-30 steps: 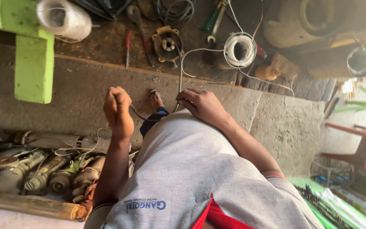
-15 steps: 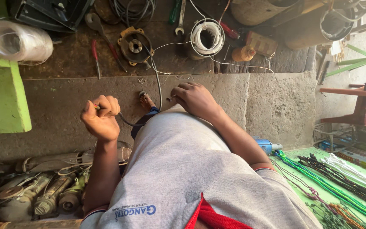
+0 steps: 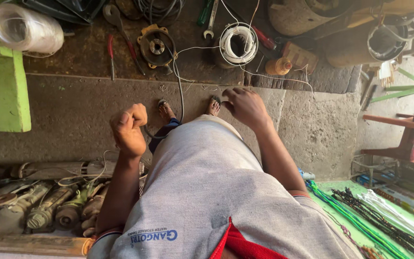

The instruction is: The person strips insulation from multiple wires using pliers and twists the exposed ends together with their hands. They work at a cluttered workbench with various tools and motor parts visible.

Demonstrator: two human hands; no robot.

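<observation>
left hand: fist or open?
Closed in a fist: the left hand has its fingers curled tight into the palm; whether it grips anything cannot be told.

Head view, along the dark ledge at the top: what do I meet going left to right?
White wire roll → red-handled pliers → round metal motor part → white wire coil → small orange bottle.

Green bench (image 3: 3,91) left; spanner (image 3: 211,21), red-handled pliers (image 3: 131,45) on floor; orange chair (image 3: 410,139) right.

On the grey shirt (image 3: 202,192), at 6 o'clock, is a small blue printed label (image 3: 152,236); other packages, signs, screens: none.
</observation>
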